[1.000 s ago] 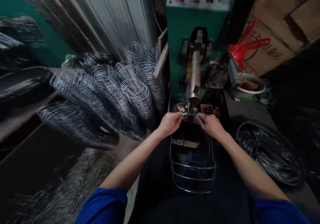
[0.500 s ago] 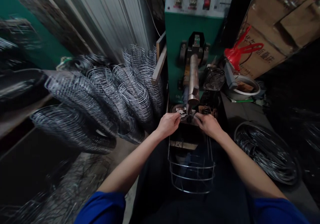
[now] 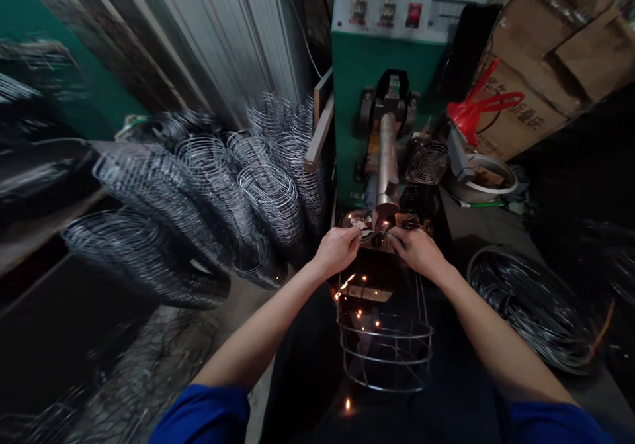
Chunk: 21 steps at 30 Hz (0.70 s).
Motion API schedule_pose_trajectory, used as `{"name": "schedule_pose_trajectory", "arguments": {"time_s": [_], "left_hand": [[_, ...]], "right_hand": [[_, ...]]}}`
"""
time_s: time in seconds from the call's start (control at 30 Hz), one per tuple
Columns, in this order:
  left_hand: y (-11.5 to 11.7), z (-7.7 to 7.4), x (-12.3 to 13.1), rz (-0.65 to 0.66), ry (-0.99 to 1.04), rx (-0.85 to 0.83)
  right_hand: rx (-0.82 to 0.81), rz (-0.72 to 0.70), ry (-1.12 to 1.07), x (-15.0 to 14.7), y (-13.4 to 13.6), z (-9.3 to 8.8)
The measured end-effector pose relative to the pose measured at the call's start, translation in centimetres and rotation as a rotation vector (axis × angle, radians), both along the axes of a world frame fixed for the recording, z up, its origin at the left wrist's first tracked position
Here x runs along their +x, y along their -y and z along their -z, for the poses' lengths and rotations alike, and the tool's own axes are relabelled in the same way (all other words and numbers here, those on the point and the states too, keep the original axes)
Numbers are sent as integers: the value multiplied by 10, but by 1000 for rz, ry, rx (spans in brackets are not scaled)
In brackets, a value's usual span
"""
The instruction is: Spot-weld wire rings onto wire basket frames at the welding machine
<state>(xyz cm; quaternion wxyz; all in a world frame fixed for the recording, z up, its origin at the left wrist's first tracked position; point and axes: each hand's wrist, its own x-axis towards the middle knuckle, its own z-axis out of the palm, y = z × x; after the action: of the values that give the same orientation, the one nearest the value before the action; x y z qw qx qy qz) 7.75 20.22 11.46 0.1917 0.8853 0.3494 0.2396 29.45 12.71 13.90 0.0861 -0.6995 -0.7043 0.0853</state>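
My left hand (image 3: 338,249) and my right hand (image 3: 415,249) both pinch the upper edge of a wire basket frame (image 3: 385,343), holding it under the metal electrode arm (image 3: 386,169) of a green welding machine (image 3: 391,53). The frame hangs down over my lap. Orange sparks (image 3: 358,298) scatter below the contact point and over the wire frame. Both hands are closed on the wire, close together on either side of the electrode tip.
Rows of stacked wire frames (image 3: 218,186) fill the left side. A coil of wire rings (image 3: 533,305) lies to the right. A small round fan guard (image 3: 427,163), a white bowl (image 3: 489,179), a red plastic bag (image 3: 479,110) and cardboard boxes (image 3: 540,67) stand behind.
Sparks now fly from the contact point under the electrode arm; there were none before. My hands have stayed on the wire frame in nearly the same place.
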Motion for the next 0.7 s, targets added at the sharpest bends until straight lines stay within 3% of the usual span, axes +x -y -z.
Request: {"name": "schedule_pose_trajectory", "arguments": {"time_s": [0.23,0.53,0.7], "left_hand": [[0,2,1,-18,0,-19],[2,-1,5,-12,58,-34],[14,-9,-6,-35,137,-126]], "right_hand": [[69,-50,-278,10,-1,12],[100,45,-537,11,1,23],[159,115,-638,2,28,14]]}}
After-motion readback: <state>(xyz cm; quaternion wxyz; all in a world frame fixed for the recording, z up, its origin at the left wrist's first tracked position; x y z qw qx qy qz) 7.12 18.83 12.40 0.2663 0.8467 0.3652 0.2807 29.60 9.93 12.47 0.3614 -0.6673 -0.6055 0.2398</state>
